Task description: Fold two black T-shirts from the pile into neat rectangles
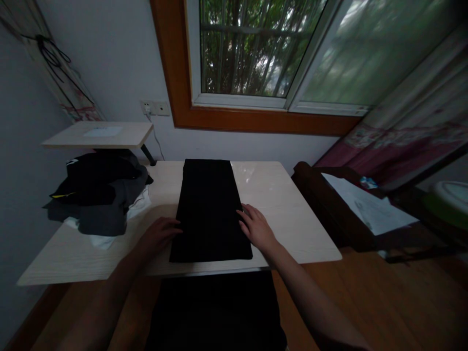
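A black garment (pixel 210 209), folded into a long flat rectangle, lies on the pale wooden table (pixel 288 214). Its kind cannot be told from the folds. At its left edge, my left hand (pixel 161 234) rests with fingers stretched out and the tips on the cloth. My right hand (pixel 258 228) lies along the opposite edge, fingers apart and touching the fabric. Neither hand visibly grips the cloth. Left of my left hand, a loose heap of black, grey and white clothes (pixel 104 192) sits on the table.
A small raised shelf (pixel 98 134) with a sheet of paper stands over the heap at the back left. Behind the table are a wall socket (pixel 154 107) and a window (pixel 263 53). A dark brown piece of furniture (pixel 310 187) bearing papers stands to the right.
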The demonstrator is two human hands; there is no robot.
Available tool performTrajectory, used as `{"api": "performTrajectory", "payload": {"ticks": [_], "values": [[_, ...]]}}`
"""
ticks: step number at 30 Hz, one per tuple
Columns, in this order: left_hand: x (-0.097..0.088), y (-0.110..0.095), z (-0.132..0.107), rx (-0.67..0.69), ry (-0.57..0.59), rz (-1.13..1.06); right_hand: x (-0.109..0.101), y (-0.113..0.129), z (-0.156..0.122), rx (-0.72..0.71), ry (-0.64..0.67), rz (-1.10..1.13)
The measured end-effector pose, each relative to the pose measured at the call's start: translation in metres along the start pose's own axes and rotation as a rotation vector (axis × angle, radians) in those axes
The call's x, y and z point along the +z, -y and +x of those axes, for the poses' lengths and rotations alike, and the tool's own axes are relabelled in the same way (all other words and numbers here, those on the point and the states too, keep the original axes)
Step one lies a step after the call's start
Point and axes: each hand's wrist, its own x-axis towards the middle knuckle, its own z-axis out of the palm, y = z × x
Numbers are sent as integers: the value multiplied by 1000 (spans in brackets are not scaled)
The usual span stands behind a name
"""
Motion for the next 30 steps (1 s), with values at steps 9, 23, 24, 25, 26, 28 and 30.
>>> {"api": "performTrajectory", "payload": {"ticks": [9, 23, 24, 25, 26, 28, 30], "values": [[-4, -8, -9, -12, -79, -87, 0, -1, 1, 7, 11, -12], [-2, -13, 1, -199, -57, 12, -2, -5, 2, 75, -14, 216], [-1, -15, 4, -225, -63, 31, -3, -3, 2, 97, -7, 231], [1, -18, 8, -254, -67, 42, -5, -1, 2, 120, 6, 244], [2, -21, 13, -284, -69, 45, -7, 2, 2, 140, 26, 256], [5, -28, 22, -349, -90, 27, -11, 9, 2, 169, 70, 292], [7, -34, 30, -404, -114, -19, -14, 15, 2, 190, 114, 369]]}}
